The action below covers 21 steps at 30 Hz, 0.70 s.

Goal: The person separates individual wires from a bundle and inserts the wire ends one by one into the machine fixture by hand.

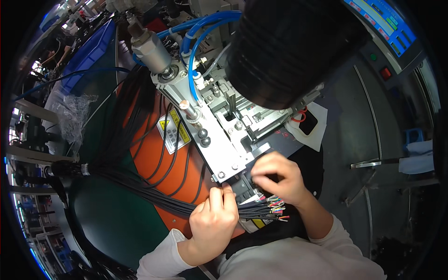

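Note:
My left hand [213,219] is closed, its fingertips at the front lower edge of a metal press-like machine [217,154]. What it pinches is hidden. A bundle of black cables [163,198] runs in from the left and passes under this hand. Past it, the cables' stripped ends [276,207] fan out in several colours. Close to the machine's front right corner, my right hand [280,179] has thumb and fingers curled together. Anything between them is too small or hidden to name. A small dark fixture [243,189] sits between the two hands.
Blue air hoses [192,56] loop above the machine, beside a large black cylinder [294,51]. An orange-red plate [154,154] with a warning label [174,133] lies under the cables. A control screen [387,23] stands at upper right. A blue bin [88,56] is at far left.

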Tool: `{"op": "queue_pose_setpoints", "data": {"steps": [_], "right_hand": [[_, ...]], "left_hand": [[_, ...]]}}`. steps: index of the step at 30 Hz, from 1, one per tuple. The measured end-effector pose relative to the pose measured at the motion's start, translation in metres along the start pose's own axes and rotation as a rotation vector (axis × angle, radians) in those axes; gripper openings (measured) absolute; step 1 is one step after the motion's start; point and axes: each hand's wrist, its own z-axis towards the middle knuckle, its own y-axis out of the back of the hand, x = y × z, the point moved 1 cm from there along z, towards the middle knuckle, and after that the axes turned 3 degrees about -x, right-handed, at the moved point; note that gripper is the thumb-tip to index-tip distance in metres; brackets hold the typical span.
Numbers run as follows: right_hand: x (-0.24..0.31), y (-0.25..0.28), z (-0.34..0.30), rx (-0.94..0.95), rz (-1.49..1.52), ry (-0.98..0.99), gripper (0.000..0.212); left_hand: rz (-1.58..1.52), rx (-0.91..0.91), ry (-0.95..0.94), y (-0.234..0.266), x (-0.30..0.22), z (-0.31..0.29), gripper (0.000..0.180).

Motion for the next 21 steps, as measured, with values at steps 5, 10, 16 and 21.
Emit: {"op": "queue_pose_setpoints", "data": {"steps": [5,10,16,21], "right_hand": [[0.004,0.009,0.0,0.235,0.29,0.107,0.016],[0.016,0.007,0.002,0.022,0.29,-0.008,0.015],[0.029,-0.019,0.0,-0.203,0.299,-0.094,0.023],[0.032,-0.032,-0.003,-0.255,0.776,-0.338,0.025]], "left_hand": [[-0.267,0.044,-0.117,0.004,0.01,0.005,0.026],[-0.439,-0.389,-0.178,0.008,0.015,0.014,0.028],[-0.554,-0.307,-0.151,0.001,0.016,0.01,0.024],[-0.54,-0.329,-0.149,0.001,0.017,0.009,0.021]]}}
